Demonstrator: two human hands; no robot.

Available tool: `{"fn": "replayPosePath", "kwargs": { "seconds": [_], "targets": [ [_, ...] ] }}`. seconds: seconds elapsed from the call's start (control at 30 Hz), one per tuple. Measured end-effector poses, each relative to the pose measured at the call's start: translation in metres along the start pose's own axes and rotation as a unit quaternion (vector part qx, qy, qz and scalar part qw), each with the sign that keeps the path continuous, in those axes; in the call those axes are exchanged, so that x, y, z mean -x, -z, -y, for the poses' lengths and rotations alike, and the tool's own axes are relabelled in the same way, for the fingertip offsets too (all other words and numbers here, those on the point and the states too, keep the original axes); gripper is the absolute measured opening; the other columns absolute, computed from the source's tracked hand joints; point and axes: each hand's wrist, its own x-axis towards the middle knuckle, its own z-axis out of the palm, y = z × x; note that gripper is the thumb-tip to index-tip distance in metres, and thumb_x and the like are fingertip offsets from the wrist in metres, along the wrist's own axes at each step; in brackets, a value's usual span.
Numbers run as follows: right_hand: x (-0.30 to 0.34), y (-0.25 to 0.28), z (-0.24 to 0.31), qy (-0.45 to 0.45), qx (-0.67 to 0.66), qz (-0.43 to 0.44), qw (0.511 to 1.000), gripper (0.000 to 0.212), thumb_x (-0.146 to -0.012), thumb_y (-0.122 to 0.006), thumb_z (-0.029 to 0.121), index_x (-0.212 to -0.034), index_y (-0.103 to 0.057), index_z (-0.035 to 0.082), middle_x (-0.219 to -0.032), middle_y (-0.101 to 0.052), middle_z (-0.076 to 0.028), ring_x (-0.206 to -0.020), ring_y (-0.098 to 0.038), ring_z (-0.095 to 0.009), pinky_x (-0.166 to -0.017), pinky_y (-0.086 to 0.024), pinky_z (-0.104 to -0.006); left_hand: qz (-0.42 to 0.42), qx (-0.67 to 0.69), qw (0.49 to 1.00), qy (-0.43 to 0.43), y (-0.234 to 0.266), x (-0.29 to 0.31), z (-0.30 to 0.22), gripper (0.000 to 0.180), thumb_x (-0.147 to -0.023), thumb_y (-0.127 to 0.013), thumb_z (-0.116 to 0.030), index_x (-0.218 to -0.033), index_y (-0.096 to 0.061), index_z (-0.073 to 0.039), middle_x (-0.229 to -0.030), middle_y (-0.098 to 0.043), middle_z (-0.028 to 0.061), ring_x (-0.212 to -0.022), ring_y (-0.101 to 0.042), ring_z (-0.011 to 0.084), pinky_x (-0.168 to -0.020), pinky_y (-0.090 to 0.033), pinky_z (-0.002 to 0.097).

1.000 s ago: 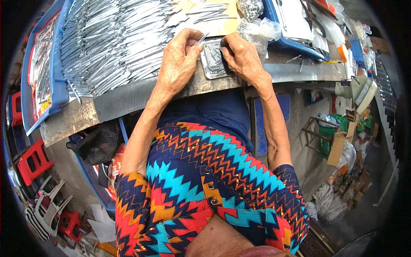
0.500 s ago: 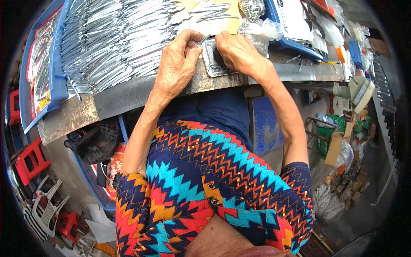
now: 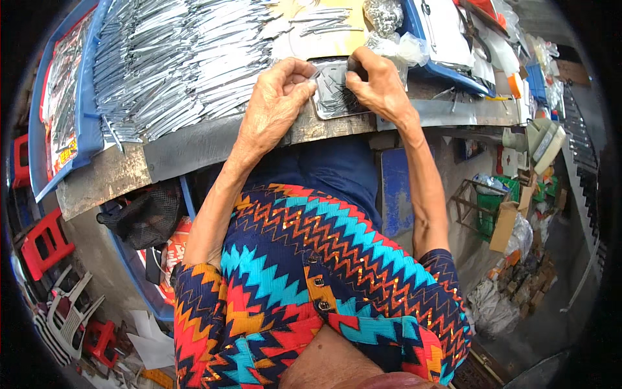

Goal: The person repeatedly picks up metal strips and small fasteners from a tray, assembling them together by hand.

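Above the left rim of a small shallow metal tray (image 3: 324, 115), my left hand (image 3: 273, 102) is closed in a pinch. A small greyish bit shows at its fingertips, too small to name. Short dark metal pins (image 3: 334, 97) lie loose in the tray. My right hand (image 3: 383, 87) is over the tray's right side, thumb and fingers drawn together. Something dark shows at its fingertips; I cannot make out what it is. Left of my hands, slender silvery metal pieces (image 3: 168, 58) are spread in a big heap on the worktable (image 3: 194, 152).
Beyond the small tray, a yellow sheet (image 3: 350, 40) carries several thin metal pieces. Clear plastic bags (image 3: 405, 50) and a blue tray (image 3: 453, 76) stand to the right. Another blue tray (image 3: 87, 97) borders the heap at left. Red stools (image 3: 48, 243) stand on the floor.
My left hand has moved slightly down; the thin metal piece that stuck out of its fingers no longer shows clearly. My right hand has shifted right, uncovering more of the small tray.
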Motion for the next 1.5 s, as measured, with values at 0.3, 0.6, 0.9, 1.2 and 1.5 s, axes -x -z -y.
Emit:
{"fn": "replayPosePath", "kwargs": {
  "seconds": [0.3,0.6,0.9,1.2,1.5],
  "targets": [
    [0.014,-0.012,0.018,-0.182,-0.489,-0.097,0.848,0.013,-0.078,-0.062,0.004,-0.088,-0.058,-0.002,-0.071,-0.057,-0.002,-0.055,-0.049,-0.003,-0.048,-0.038,-0.0145,0.037,0.088,0.994,0.049,-0.015,0.0,0.0,0.019,-0.086,-0.055,-0.011,-0.097,-0.054,0.004,-0.073,-0.057,0.003,-0.056,-0.044,0.0043,-0.05,-0.033,0.016],
    [0.016,-0.017,0.022,-0.126,-0.659,-0.13,0.73,0.012,-0.084,-0.059,0.007,-0.089,-0.057,-0.004,-0.072,-0.057,-0.005,-0.059,-0.054,-0.007,-0.051,-0.042,-0.0176,0.054,0.081,0.995,0.034,-0.024,0.001,-0.002,0.019,-0.087,-0.052,-0.009,-0.1,-0.049,0.003,-0.072,-0.058,0.0058,-0.055,-0.043,0.0056,-0.051,-0.033,0.0169],
    [0.02,-0.018,0.022,-0.115,-0.655,-0.105,0.74,0.012,-0.085,-0.058,0.008,-0.088,-0.056,-0.003,-0.067,-0.054,-0.003,-0.057,-0.05,-0.007,-0.051,-0.04,-0.0185,0.045,0.074,0.996,0.005,-0.026,0.003,0.002,0.013,-0.088,-0.045,-0.004,-0.097,-0.05,0.003,-0.069,-0.057,0.0059,-0.053,-0.039,0.005,-0.048,-0.034,0.0175],
    [0.023,-0.02,0.023,-0.118,-0.636,-0.103,0.756,0.011,-0.083,-0.059,0.008,-0.085,-0.057,-0.002,-0.066,-0.055,-0.002,-0.056,-0.049,-0.006,-0.052,-0.04,-0.0183,0.045,0.045,0.998,0.016,-0.025,0.005,0.004,0.012,-0.09,-0.048,-0.01,-0.096,-0.049,0.0,-0.069,-0.055,0.0034,-0.054,-0.04,0.0045,-0.048,-0.03,0.0169],
    [0.04,-0.021,0.028,-0.14,-0.597,-0.101,0.784,0.009,-0.08,-0.062,0.007,-0.08,-0.057,-0.001,-0.064,-0.055,-0.001,-0.056,-0.049,-0.006,-0.053,-0.04,-0.0188,0.024,-0.111,0.992,-0.05,-0.024,0.013,0.005,0.006,-0.086,-0.047,-0.001,-0.091,-0.05,-0.001,-0.062,-0.054,0.0049,-0.056,-0.051,0.0112,-0.051,-0.042,0.0242]
  ]
}}
